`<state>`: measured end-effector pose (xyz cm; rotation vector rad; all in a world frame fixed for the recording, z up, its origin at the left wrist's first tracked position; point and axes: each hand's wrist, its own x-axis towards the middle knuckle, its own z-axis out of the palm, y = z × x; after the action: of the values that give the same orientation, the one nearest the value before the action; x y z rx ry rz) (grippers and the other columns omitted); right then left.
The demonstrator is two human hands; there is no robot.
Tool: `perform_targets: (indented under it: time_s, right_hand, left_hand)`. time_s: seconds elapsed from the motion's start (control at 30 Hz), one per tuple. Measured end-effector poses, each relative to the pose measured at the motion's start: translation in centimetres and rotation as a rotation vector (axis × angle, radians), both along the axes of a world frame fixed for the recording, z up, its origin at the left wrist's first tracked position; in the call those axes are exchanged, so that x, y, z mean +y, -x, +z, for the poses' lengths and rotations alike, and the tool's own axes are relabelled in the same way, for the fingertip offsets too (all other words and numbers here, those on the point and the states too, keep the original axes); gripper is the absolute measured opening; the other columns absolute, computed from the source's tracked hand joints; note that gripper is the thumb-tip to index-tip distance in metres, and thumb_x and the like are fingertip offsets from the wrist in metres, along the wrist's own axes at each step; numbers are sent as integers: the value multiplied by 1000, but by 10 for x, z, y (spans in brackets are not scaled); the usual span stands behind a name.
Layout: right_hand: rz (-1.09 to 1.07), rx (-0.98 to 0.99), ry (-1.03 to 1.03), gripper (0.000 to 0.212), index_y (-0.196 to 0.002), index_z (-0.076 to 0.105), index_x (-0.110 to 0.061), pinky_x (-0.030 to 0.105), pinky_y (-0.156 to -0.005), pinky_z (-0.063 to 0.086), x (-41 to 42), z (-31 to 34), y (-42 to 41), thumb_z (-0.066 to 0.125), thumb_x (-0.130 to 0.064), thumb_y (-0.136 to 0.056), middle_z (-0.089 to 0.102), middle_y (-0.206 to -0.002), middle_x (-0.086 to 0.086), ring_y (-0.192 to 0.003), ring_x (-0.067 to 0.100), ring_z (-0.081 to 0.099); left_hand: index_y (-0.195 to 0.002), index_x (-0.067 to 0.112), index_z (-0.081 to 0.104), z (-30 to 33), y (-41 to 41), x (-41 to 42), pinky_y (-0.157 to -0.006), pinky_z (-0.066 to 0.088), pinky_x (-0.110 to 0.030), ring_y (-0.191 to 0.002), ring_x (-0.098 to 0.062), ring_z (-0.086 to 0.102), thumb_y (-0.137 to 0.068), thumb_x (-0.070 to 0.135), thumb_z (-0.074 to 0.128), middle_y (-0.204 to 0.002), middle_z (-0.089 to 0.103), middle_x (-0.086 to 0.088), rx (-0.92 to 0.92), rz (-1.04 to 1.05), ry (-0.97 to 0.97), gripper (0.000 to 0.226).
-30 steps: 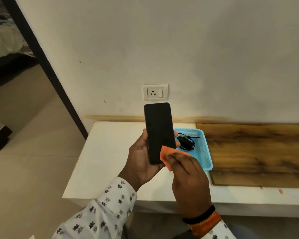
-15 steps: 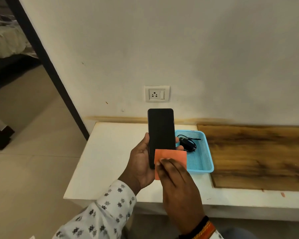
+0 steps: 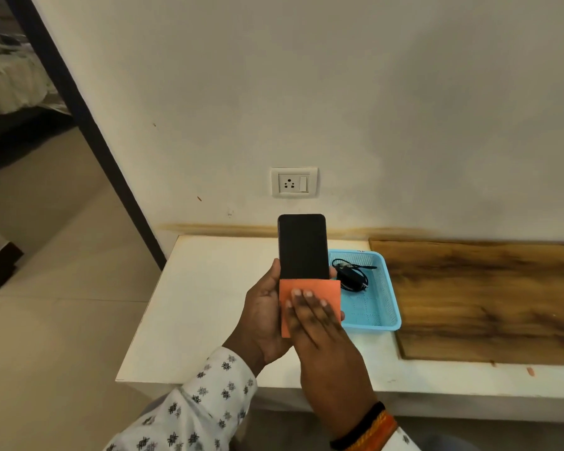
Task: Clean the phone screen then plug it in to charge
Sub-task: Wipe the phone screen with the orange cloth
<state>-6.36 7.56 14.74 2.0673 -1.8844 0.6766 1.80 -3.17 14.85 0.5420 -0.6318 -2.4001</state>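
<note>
Since the earlier frame, the orange cloth [image 3: 310, 299] now lies flat and square over the lower end of the phone [image 3: 302, 245], pressed by the right hand [image 3: 323, 336] with flat, close fingers. At frame centre the left hand [image 3: 262, 314] wraps the upright, dark-screened phone. Right of it, a blue basket [image 3: 388, 307] holds the black charger [image 3: 350, 276]; the wall socket [image 3: 294, 182] sits above.

Phone [image 3: 302, 245] stands upright above the worktop [image 3: 209, 288], cradled from the 9 o'clock side by the left hand [image 3: 262, 315]. Cloth [image 3: 310, 301] lies over its lower part, under the right hand [image 3: 326, 340]. Basket [image 3: 386, 288] sits on the worktop at 3 o'clock, charger [image 3: 350, 276] inside. Wall socket [image 3: 294, 182] at 12 o'clock.
</note>
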Motion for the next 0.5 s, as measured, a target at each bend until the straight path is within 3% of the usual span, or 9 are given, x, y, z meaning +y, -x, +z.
perform_targets:
  time_s: [0.07, 0.13, 0.23, 0.3, 0.4, 0.5]
  right_hand:
    - [5, 20, 4, 53, -132, 55, -5, 41, -115, 14, 5, -6, 4, 12, -4, -100, 53, -140, 11, -130, 27, 49]
    - [-16, 21, 22, 47, -133, 53, -5, 41, -116, 12, 3, -6, 7, 33, 3, -91, 52, -141, 12, -131, 28, 48]
    - [-54, -52, 44, 62, -136, 50, -3, 37, -117, 10, -10, 4, 9, 63, 6, -75, 50, -142, 15, -133, 31, 43]
    - [-75, -55, 78, 59, -137, 49, -2, 38, -119, 18, -22, 18, 11, 60, 1, -79, 49, -143, 17, -135, 31, 39]
    - [-120, -62, 126, 53, -135, 52, 0, 49, -108, 27, -43, 39, 15, 43, -7, -83, 52, -140, 18, -134, 30, 38]
    - [-130, -54, 142, 52, -133, 54, 1, 51, -107, 26, -61, 55, 18, 52, -1, -82, 53, -139, 19, -132, 33, 46]
  left_hand:
    - [-132, 8, 64, -2, -1, 0, -108, 45, -50, -122, -34, 58, -90, 62, 44, -133, 64, -14, -29, 1, 10, 71]
    - [-135, 8, 61, -1, 0, 1, -108, 45, -49, -130, -36, 53, -92, 61, 41, -137, 61, -16, -45, 11, -12, 71]
    - [-134, 10, 63, 1, 3, 3, -105, 49, -46, -133, -36, 52, -92, 61, 45, -140, 59, -18, -54, 17, -48, 69]
    - [-130, 12, 66, 4, 5, 5, -98, 54, -43, -126, -32, 59, -92, 61, 48, -136, 62, -16, -81, 18, -44, 65]
    - [-129, 16, 67, 5, 6, 9, -92, 56, -41, -123, -28, 62, -95, 57, 49, -136, 64, -12, -87, 8, -37, 57]
    - [-123, 21, 71, 5, 8, 13, -84, 58, -40, -115, -27, 67, -96, 55, 47, -130, 68, -9, -93, 2, -24, 50]
